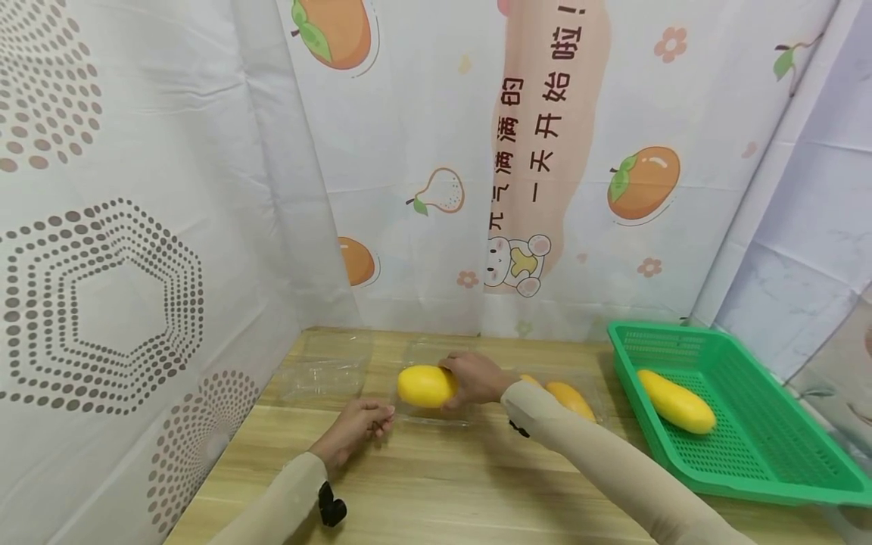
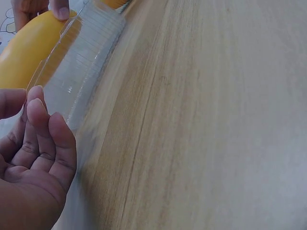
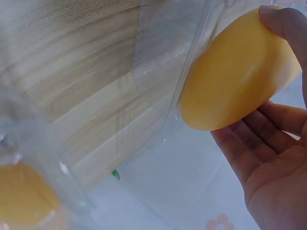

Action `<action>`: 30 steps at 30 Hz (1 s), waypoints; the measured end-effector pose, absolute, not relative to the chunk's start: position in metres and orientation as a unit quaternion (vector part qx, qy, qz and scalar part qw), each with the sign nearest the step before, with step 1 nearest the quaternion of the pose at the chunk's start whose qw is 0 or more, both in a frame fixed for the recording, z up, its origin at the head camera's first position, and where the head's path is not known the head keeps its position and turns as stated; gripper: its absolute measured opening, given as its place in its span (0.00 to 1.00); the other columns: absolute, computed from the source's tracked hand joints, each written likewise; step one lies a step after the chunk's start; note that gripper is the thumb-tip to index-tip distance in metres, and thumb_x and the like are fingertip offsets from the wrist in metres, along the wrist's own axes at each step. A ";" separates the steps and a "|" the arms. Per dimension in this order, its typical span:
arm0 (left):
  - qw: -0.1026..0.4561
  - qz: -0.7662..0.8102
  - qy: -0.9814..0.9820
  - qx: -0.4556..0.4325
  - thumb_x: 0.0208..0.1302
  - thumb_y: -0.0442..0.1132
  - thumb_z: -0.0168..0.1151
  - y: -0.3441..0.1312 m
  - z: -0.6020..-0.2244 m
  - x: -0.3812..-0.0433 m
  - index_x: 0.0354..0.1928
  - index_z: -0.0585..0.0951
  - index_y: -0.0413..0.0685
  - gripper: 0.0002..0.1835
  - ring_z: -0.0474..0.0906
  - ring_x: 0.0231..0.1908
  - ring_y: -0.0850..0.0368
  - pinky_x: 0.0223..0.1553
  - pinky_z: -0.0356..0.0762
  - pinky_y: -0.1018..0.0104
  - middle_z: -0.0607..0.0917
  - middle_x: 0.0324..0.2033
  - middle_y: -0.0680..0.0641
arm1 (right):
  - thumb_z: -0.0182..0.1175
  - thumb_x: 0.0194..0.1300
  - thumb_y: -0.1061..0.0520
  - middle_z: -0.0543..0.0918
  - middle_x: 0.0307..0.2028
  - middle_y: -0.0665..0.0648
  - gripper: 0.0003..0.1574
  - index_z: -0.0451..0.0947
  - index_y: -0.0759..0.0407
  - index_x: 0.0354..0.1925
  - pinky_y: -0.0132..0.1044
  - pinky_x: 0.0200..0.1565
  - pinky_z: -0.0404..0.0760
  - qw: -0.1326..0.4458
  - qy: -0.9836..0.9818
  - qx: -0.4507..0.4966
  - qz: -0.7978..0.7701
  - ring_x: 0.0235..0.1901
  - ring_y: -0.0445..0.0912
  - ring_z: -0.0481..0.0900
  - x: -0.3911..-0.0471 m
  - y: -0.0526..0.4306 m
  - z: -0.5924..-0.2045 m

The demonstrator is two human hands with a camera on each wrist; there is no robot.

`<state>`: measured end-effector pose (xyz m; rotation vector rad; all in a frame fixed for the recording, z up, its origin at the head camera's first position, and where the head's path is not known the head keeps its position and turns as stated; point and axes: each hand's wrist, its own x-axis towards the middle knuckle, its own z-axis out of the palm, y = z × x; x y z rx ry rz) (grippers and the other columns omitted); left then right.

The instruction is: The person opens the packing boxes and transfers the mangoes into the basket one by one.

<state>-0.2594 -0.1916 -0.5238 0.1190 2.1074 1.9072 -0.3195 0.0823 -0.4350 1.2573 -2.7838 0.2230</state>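
A large yellow mango (image 1: 424, 386) is held in my right hand (image 1: 473, 376), over a clear plastic box (image 1: 432, 418) on the table. In the right wrist view, the thumb lies on one side of the mango and the fingers support the other. At the near left corner of the box, my left hand (image 1: 357, 430) pinches the thin rim between thumb and fingertips, as the left wrist view shows. The mango's far end is covered by the right hand in the head view.
Another clear box with orange-yellow mangoes (image 1: 571, 400) stands to the right, partly behind my right forearm. A further clear container (image 1: 320, 378) is at the left. At the right, a green basket (image 1: 647, 446) holds a long yellow fruit (image 1: 677, 403). Curtains hang behind and beside the table.
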 end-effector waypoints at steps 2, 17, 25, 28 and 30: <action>0.149 0.664 0.731 0.040 0.62 0.48 0.64 -0.192 -0.524 -0.260 0.41 0.80 0.32 0.21 0.74 0.28 0.59 0.31 0.75 0.69 0.82 0.32 0.41 | 0.73 0.44 0.35 0.79 0.44 0.50 0.43 0.77 0.56 0.53 0.36 0.41 0.78 0.038 -0.910 0.407 0.077 0.39 0.42 0.76 -0.318 0.084 -0.433; 0.150 0.662 0.733 0.043 0.63 0.48 0.63 -0.190 -0.523 -0.258 0.43 0.80 0.30 0.22 0.74 0.27 0.60 0.30 0.75 0.70 0.82 0.32 0.42 | 0.73 0.44 0.36 0.81 0.43 0.51 0.43 0.76 0.57 0.53 0.38 0.42 0.77 0.064 -0.914 0.391 0.085 0.38 0.43 0.76 -0.318 0.103 -0.423; 0.146 0.662 0.733 0.047 0.64 0.46 0.62 -0.192 -0.523 -0.256 0.44 0.79 0.29 0.22 0.74 0.28 0.59 0.30 0.75 0.70 0.82 0.31 0.43 | 0.73 0.44 0.37 0.81 0.42 0.51 0.42 0.76 0.58 0.52 0.37 0.41 0.77 0.059 -0.914 0.391 0.090 0.38 0.43 0.75 -0.317 0.110 -0.416; 0.144 0.662 0.734 0.048 0.64 0.46 0.61 -0.192 -0.522 -0.256 0.44 0.79 0.29 0.22 0.74 0.28 0.59 0.30 0.75 0.70 0.82 0.31 0.42 | 0.73 0.44 0.37 0.81 0.42 0.50 0.42 0.77 0.58 0.52 0.36 0.41 0.77 0.061 -0.915 0.389 0.092 0.38 0.42 0.75 -0.317 0.112 -0.415; 0.144 0.662 0.734 0.048 0.64 0.45 0.61 -0.192 -0.521 -0.256 0.43 0.79 0.28 0.21 0.74 0.28 0.59 0.30 0.75 0.69 0.82 0.31 0.42 | 0.73 0.44 0.36 0.81 0.42 0.50 0.42 0.77 0.58 0.52 0.36 0.40 0.76 0.061 -0.916 0.387 0.093 0.37 0.41 0.75 -0.317 0.114 -0.414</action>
